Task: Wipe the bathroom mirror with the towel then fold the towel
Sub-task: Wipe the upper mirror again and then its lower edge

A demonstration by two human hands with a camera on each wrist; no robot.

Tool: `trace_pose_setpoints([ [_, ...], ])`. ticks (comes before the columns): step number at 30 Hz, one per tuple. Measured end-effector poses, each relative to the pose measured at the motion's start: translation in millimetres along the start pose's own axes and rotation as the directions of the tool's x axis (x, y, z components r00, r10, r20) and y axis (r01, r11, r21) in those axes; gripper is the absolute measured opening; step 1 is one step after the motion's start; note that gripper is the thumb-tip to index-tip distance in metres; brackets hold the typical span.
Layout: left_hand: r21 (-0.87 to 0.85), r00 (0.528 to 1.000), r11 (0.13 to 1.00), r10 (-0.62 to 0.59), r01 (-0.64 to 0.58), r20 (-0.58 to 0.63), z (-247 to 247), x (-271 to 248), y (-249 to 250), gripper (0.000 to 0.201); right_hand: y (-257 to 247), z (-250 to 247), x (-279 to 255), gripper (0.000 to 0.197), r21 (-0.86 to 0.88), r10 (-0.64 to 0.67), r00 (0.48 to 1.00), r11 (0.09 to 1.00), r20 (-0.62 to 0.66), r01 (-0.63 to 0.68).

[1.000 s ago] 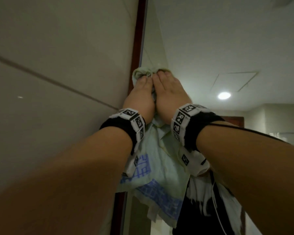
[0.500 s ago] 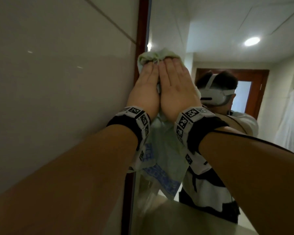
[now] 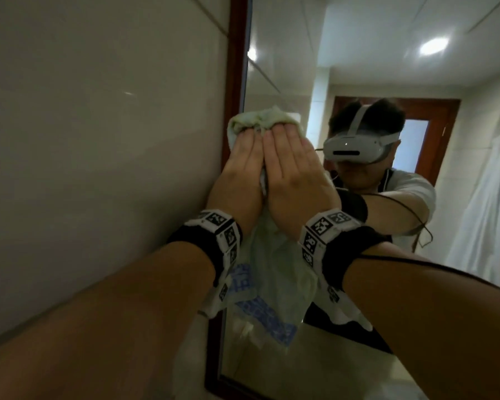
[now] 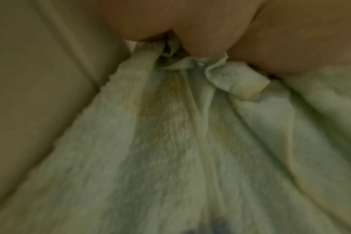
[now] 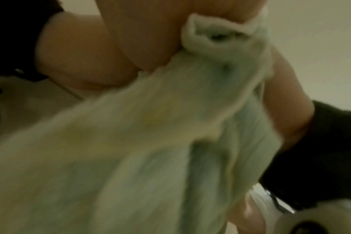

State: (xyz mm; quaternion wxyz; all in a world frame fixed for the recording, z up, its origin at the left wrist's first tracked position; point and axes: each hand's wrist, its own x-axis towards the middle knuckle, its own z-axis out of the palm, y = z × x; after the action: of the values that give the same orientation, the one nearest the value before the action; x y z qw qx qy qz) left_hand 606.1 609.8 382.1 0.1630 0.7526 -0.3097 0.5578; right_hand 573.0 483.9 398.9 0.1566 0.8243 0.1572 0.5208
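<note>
A pale green towel [image 3: 261, 119] with a blue pattern near its lower end is bunched against the bathroom mirror [image 3: 286, 53], close to the mirror's left edge. My left hand [image 3: 243, 168] and right hand [image 3: 296, 168] lie side by side, fingers straight, and press the towel flat to the glass. The rest of the cloth hangs below my wrists. In the left wrist view the towel [image 4: 170, 142] spreads out under my left hand [image 4: 190, 23]. The right wrist view, blurred, shows the towel [image 5: 130, 142] gathered under my right hand [image 5: 140, 31].
A dark red wooden frame [image 3: 237, 53] borders the mirror on the left, against a beige tiled wall [image 3: 98, 140]. The glass reflects a person with a white headset [image 3: 355, 145], a doorway and a white hanging cloth [image 3: 491, 212].
Both hands have slid the towel down the mirror along its left edge. The view has tilted down, so the reflected person now shows beside my hands.
</note>
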Motion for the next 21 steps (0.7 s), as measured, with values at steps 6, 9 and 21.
trace_pose_setpoints([
  [6,0.027,0.999,0.998,-0.054,0.053,0.000,-1.6,41.0,-15.1,0.056,25.6,-24.9,35.6,0.058,-0.049,-0.019,1.000,0.999,0.024,0.020],
  [9,0.005,0.988,0.991,-0.135,0.135,0.075,-26.6,107.6,-15.2,0.063,49.0,-50.5,87.2,0.066,-0.040,0.054,0.997,0.998,0.064,-0.051],
  [21,-0.028,0.977,0.978,-0.207,0.208,0.044,-81.3,264.8,-28.9,0.058,116.8,-95.5,230.7,0.066,-0.079,0.093,0.995,0.992,-0.020,-0.095],
])
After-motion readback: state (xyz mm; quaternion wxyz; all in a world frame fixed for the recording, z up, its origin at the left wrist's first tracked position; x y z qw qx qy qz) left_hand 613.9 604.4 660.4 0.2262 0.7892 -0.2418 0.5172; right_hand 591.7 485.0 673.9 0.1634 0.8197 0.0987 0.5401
